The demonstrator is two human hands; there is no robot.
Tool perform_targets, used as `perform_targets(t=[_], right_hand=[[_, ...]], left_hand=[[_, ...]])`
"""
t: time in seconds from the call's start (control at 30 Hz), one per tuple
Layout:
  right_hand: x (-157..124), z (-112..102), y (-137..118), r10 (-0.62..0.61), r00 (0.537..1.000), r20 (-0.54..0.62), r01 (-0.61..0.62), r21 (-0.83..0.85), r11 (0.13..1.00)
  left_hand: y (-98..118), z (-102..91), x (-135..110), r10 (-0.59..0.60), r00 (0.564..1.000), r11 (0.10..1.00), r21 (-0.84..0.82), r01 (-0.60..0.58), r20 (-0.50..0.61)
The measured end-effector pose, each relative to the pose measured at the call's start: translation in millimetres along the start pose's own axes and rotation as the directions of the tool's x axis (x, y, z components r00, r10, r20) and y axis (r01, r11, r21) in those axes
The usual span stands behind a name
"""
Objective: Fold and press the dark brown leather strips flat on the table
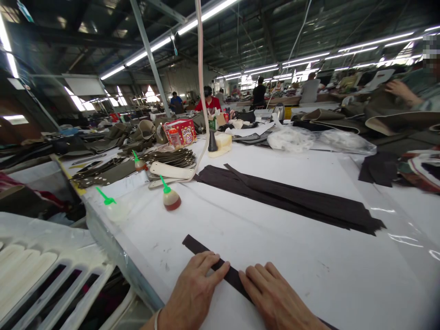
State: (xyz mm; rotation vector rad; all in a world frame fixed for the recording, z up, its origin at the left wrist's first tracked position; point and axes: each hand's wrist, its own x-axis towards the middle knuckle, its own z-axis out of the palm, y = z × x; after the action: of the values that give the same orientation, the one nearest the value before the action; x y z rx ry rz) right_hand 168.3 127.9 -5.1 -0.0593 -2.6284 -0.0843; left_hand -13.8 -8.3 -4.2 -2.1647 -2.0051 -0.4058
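Note:
A long dark fabric strip (pixel 194 245) lies on the white table (pixel 240 229) near its front edge. My left hand (pixel 194 291) rests on the strip with fingers stretched flat, pressing it down. My right hand (pixel 275 298) lies beside it, fingers extended flat over the same strip, which runs on under both hands. Neither hand grips anything. A stack of similar dark strips (pixel 292 197) lies spread across the middle of the table.
Green-capped glue bottles (pixel 170 196) (pixel 110 204) stand left of the strips, with another (pixel 138 162) farther back. Cream pieces (pixel 172 170), olive fabric parts (pixel 113 174), a red box (pixel 180 130) and plastic bags (pixel 292 137) sit behind. White slatted rack (pixel 44 279) at left. People work at the far tables.

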Motion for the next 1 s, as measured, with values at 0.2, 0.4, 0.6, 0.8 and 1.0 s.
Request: perform_targets(t=[0.2,0.4,0.6,0.8,1.0], right_hand=[[-15,-3,2,-0.002,0.999,-0.035,0.002,-0.013,1.0],[-29,-12,3,0.033,0.999,0.002,-0.033,-0.011,0.999],[-35,-16,3,0.047,0.999,0.024,-0.047,-0.024,0.999],[-11,0,-3,0.029,0.999,0.02,-0.027,-0.096,0.995],[13,10,-10,0.089,0.996,0.023,-0.086,-0.122,0.989]], left_hand=[[3,-2.1,-2,0.008,0.999,0.999,0.049,-0.01,0.04],[3,-3.3,-2,-0.018,0.998,0.998,0.063,0.014,0.059],[-1,-5.4,-3,-0.008,0.999,0.998,0.064,0.006,0.039],[-35,-12.9,8,-0.044,0.994,0.999,0.036,0.041,0.102],[-24,-15.7,28,-0.134,0.99,0.984,-0.126,0.129,-0.033]])
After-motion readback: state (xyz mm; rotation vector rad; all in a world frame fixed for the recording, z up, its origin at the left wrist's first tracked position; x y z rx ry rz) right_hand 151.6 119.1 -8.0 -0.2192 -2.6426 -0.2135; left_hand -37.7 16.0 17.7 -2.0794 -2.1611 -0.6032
